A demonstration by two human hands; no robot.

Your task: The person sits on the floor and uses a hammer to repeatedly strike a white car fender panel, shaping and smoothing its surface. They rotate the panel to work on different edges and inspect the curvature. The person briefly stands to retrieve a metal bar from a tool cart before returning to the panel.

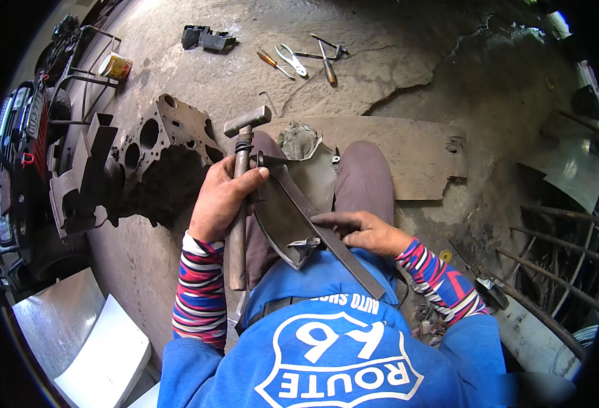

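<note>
In the head view, the left forearm rises from the lower edge with the wrist nearly straight, while the right forearm comes in from the right and slants inward across the right thigh. The hammer (237, 238) stands over the left thigh (267, 145), its head at the far end and its handle running back toward the waist, almost in line with the left forearm. The left hand (219, 198) is wrapped round the handle just below the head, thumb laid across it. Over a curved panel (280, 216) in the lap, a flat metal strip (335, 245) runs diagonally from near the left thumb to the shirt's hem on the right. The right hand (371, 233) is half curled, index finger stretched onto the strip; whether it pinches it, I cannot tell.
</note>
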